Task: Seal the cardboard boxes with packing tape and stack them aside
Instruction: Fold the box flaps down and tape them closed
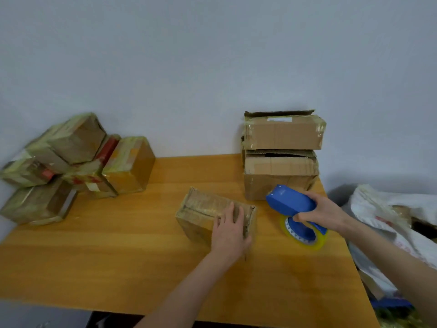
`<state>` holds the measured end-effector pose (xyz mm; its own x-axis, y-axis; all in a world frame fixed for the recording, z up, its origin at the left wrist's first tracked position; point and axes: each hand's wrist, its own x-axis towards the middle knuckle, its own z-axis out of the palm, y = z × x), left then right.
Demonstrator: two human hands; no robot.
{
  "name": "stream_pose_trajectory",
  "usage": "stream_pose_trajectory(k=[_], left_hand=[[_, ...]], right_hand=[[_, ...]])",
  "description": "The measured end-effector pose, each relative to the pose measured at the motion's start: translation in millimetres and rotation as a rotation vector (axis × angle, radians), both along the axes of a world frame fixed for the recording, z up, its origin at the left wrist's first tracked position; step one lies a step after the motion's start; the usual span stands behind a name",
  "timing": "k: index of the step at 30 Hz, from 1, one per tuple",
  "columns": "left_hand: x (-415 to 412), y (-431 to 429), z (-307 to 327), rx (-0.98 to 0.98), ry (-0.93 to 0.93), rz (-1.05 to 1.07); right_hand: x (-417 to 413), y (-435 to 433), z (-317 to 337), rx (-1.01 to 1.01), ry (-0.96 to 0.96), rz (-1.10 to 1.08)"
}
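Observation:
A small cardboard box point(203, 209) lies in the middle of the wooden table point(118, 252). My left hand point(230, 229) rests on its near right end, fingers laid over the top and wrapping the edge. To the right, my right hand point(324, 213) grips the handle of a blue tape dispenser point(289, 201); its yellowish tape roll point(305, 235) hangs just above the table. Two larger boxes point(281, 157) stand stacked at the back right against the wall. A pile of several taped boxes point(71, 166) sits at the back left.
White bags and wrapping point(387, 214) lie beyond the table's right edge, with a blue object point(392, 304) lower down. A pale wall runs behind the table. Bare tabletop stretches across the front and left.

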<state>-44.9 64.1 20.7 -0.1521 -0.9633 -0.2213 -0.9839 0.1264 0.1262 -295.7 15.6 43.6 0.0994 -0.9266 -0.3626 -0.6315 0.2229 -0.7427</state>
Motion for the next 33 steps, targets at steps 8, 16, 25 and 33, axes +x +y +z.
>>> stream_pose_trajectory(k=[8, 16, 25, 33], left_hand=[[78, -16, 8, 0.1, -0.024, -0.221], [85, -33, 13, -0.003, 0.073, -0.236], [29, -36, 90, 0.393, 1.496, 0.572], [28, -39, 93, 0.345, 1.459, 0.528]], right_hand=[[14, -1, 12, 0.074, -0.154, -0.031], [20, -8, 40, 0.066, -0.372, 0.058], [33, -5, 79, 0.023, -0.416, 0.189], [46, -3, 81, 0.01, -0.289, 0.283]])
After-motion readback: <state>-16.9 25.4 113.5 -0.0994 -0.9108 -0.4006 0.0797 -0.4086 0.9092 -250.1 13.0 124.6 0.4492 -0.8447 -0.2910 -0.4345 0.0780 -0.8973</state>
